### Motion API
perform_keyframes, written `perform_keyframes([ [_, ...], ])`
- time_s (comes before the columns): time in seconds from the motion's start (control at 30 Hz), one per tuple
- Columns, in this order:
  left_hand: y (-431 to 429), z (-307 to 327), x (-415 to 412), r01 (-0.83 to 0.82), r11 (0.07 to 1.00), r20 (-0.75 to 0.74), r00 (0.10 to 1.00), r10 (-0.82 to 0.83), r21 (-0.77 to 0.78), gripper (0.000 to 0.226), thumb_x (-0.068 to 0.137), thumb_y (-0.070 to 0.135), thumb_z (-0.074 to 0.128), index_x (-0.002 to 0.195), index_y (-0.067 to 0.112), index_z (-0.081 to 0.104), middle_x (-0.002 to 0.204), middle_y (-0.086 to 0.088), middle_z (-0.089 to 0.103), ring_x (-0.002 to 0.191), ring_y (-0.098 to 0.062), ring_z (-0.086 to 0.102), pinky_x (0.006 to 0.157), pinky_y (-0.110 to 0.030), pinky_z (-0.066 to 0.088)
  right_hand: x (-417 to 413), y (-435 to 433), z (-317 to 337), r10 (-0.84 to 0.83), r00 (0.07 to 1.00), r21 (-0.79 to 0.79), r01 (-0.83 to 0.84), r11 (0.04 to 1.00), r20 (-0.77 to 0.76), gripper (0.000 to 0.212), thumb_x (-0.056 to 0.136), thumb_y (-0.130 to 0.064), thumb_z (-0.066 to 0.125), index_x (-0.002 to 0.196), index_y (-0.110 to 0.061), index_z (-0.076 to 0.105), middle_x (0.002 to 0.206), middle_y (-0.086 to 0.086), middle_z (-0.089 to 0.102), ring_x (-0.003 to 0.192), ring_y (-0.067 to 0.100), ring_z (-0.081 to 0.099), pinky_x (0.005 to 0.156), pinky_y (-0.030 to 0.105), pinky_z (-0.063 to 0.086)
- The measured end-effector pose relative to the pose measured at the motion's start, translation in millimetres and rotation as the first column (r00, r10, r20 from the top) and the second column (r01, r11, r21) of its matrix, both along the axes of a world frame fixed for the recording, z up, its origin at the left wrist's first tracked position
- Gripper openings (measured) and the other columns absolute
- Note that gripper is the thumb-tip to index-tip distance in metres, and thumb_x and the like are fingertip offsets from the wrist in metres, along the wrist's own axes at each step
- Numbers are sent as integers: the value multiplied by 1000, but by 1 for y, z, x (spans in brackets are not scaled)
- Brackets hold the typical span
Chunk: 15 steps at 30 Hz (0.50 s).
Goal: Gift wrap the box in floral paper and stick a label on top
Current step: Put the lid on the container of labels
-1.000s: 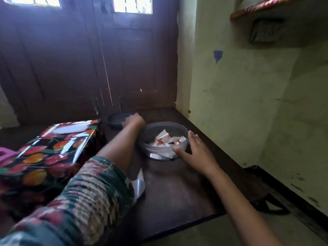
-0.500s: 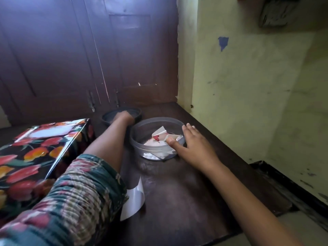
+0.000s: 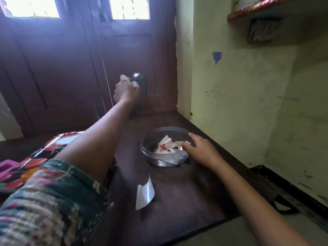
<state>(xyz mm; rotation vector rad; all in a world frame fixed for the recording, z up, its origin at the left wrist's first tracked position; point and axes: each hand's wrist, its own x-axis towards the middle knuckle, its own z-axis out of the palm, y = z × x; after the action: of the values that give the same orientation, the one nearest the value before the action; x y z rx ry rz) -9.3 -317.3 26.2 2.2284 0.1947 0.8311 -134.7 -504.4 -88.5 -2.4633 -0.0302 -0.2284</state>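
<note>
Furthest left of both grips, a pink plastic thing [image 3: 5, 166] pokes in at the frame edge beside the box [image 3: 33, 157]. The box lies below and left of the left grip, partly under that forearm. Its glossy floral paper looks fully wrapped, and a pale rectangle [image 3: 66, 139] on top is probably the label, so the step in hand reads as tidying away. The left grip [image 3: 126, 89] is closed round the edge of a dark round lid [image 3: 141, 96] and holds it up on edge; whether the lid's lower edge touches the table [image 3: 186, 201] I cannot tell. Between the two grips, nearer the person, lies a curled white slip [image 3: 144, 194] (smooth, perhaps sticker backing). The right grip [image 3: 200, 150] curls over the right-hand rim of a round translucent plastic tub [image 3: 159, 159] of red-and-white paper scraps [image 3: 167, 145], steadying it. Next, the lid wants turning flat, carrying across towards the right grip, centring over the rim and pressing down; the right fingers must clear the rim first.
</note>
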Motion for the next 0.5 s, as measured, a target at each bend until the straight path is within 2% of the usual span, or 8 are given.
perform_keyframes([
  [0.07, -5, 9, -15, 66, 948, 65, 997, -48, -312, 33, 93, 25, 46, 117, 6, 58, 121, -14, 60, 115, -30, 55, 92, -34, 43, -8, -2, 1, 4, 1000, 59, -5, 998, 5, 47, 93, -23, 48, 136, -6, 43, 143, 10, 44, 130, 23, 41, 100, 25, 32],
  [0.17, -14, -2, -38, 171, 688, 82, 984, -161, -705, 29, 92, 18, 50, 116, 2, 55, 115, -15, 60, 105, -27, 59, 85, -36, 49, -16, -5, 1, -3, 1000, 152, 1, 988, 11, 43, 93, -16, 49, 135, -7, 45, 137, 11, 50, 126, 22, 46, 95, 23, 34],
  [0.23, -18, -27, -54, 145, 566, -17, 962, -271, -811, 24, 94, 9, 44, 117, 6, 51, 111, -16, 59, 95, -26, 58, 79, -36, 48, -18, -4, 1, -26, 1000, 220, 24, 975, 4, 42, 94, -15, 47, 135, -6, 45, 137, 12, 50, 127, 23, 45, 93, 22, 34],
  [0.3, -15, -57, -61, 69, 510, -111, 942, -315, -857, 32, 95, 6, 40, 124, -1, 50, 117, -19, 60, 100, -29, 59, 77, -34, 46, -18, -4, 0, -56, 998, 291, 60, 955, -23, 42, 95, -15, 43, 135, -6, 44, 140, 13, 47, 130, 24, 41, 97, 24, 32],
  [0.37, -12, -79, -68, -4, 445, -163, 933, -321, -895, 36, 93, 4, 39, 126, -4, 50, 107, -18, 62, 103, -29, 59, 79, -33, 46, -17, -4, -2, -87, 996, 390, 94, 916, -36, 36, 96, -17, 39, 129, -8, 52, 137, 13, 49, 129, 24, 41, 101, 29, 30],
  [0.43, -8, -91, -70, -9, 528, -202, 929, -309, -849, 37, 88, 8, 45, 122, -6, 52, 108, -13, 60, 97, -27, 59, 79, -30, 46, -16, -3, -4, -129, 992, 465, 120, 877, -12, 27, 97, -21, 38, 98, -11, 64, 111, 12, 60, 111, 23, 51, 92, 31, 36],
  [0.47, -7, -93, -71, 5, 612, -229, 925, -304, -791, 40, 85, 14, 49, 120, -5, 54, 115, -15, 60, 98, -27, 60, 84, -30, 47, -16, -1, -3, -146, 989, 478, 132, 868, -8, 30, 97, -25, 40, 92, -8, 64, 104, 11, 62, 104, 22, 53, 88, 31, 38],
  [0.5, -5, -94, -71, 23, 713, -267, 919, -292, -701, 45, 83, 23, 52, 118, -4, 56, 118, -17, 60, 102, -30, 60, 90, -34, 49, -16, -1, -2, -153, 988, 482, 137, 865, -5, 35, 97, -29, 41, 95, -3, 65, 103, 12, 64, 102, 23, 55, 88, 32, 40],
])
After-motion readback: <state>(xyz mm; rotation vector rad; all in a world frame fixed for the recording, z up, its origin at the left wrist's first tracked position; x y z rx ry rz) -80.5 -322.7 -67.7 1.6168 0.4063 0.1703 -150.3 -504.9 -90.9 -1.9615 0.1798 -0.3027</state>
